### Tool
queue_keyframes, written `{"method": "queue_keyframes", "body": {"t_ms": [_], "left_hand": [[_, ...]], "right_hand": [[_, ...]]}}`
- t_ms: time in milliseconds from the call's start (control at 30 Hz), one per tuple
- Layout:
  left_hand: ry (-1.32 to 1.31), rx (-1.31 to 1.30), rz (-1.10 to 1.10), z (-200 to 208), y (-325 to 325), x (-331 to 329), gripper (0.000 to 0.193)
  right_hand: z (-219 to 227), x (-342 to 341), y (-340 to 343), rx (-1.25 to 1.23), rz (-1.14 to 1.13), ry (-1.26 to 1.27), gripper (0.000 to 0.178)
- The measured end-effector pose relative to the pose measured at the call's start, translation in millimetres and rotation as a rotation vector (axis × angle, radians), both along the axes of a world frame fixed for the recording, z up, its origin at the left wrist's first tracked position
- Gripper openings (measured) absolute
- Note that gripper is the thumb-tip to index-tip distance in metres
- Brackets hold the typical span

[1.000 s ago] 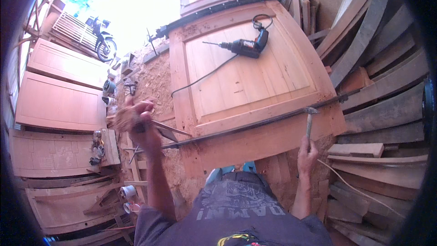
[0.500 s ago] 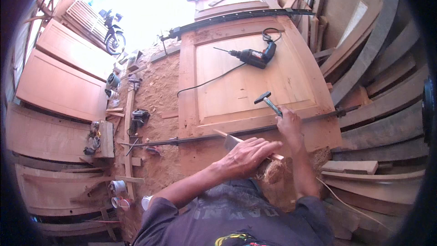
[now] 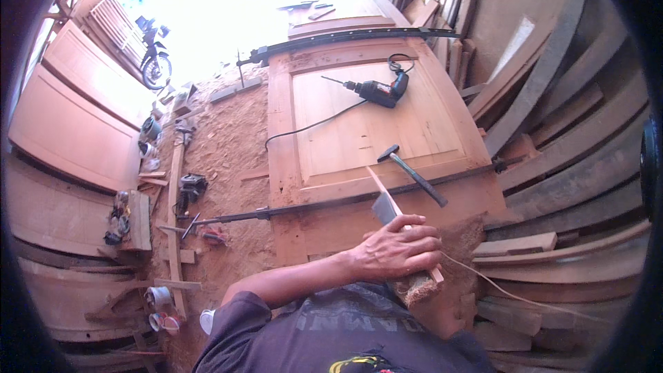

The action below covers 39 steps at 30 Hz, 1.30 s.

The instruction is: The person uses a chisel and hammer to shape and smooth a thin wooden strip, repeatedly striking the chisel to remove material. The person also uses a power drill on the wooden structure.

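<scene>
My left hand (image 3: 402, 247) is closed round a narrow wooden strip (image 3: 384, 183) held in front of my body. A flat grey piece (image 3: 384, 208) sits against the strip just beyond my fingers; its exact kind is unclear. Below the hand, a rough fibrous brown end (image 3: 423, 290) shows. The hammer (image 3: 418, 178) lies on the panelled wooden door (image 3: 331, 193), apart from my hands. My right hand is out of sight; only part of that arm shows near my body.
A corded drill (image 3: 376, 91) rests on the door panel. Long bar clamps (image 3: 345, 36) cross the door. Curved planks (image 3: 573, 193) are stacked at right. Sawdust covers the floor (image 3: 221, 138), with a power tool (image 3: 191, 188) and plastic cups (image 3: 159, 295) at left. Door panels (image 3: 76, 124) stand there.
My right hand has let go of the hammer, which now lies on the door, and has gone from view. My left hand has shifted right with the wooden strip, now angled more steeply.
</scene>
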<state>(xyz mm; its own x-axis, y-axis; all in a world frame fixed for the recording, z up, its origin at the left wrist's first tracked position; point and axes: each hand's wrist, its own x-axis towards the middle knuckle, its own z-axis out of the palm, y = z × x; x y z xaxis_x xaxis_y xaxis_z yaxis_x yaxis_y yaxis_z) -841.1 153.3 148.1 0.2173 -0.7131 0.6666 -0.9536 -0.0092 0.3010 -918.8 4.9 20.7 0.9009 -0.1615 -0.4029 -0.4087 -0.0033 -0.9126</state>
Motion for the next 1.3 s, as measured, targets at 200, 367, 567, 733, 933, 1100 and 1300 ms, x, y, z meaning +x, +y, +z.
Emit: {"method": "queue_keyframes", "body": {"t_ms": [200, 367, 567, 733, 933, 1100, 1300], "left_hand": [[0.012, 0.141, -0.049, -56, 46, -52, 0.029], [0.400, 0.146, -0.058, -78, 101, -87, 0.059], [1.176, 0.048, 0.081, -113, 139, -110, 0.056], [1.406, -0.062, 0.236, -133, 128, -121, 0.042], [1.303, -0.256, 0.391, -143, 147, -121, 0.027], [1.077, -0.033, 0.559, -140, 163, -111, 0.027], [1.192, 0.146, 0.856, -216, 211, -171, 0.031]], "right_hand": [[43, -57, 59, 1.000, -0.563, 0.127, 0.032], [73, -62, 87, 0.828, -0.849, -0.002, 0.042], [45, -119, 105, -0.202, -0.465, -0.018, 0.031], [-6, -128, 153, -0.615, -0.111, -0.143, 0.037], [-17, -132, 170, -0.382, -0.205, -0.092, 0.033], [-12, -133, 144, -0.105, -0.365, -0.121, 0.027], [-27, -177, 86, -0.170, -0.431, -0.063, 0.024]]}}
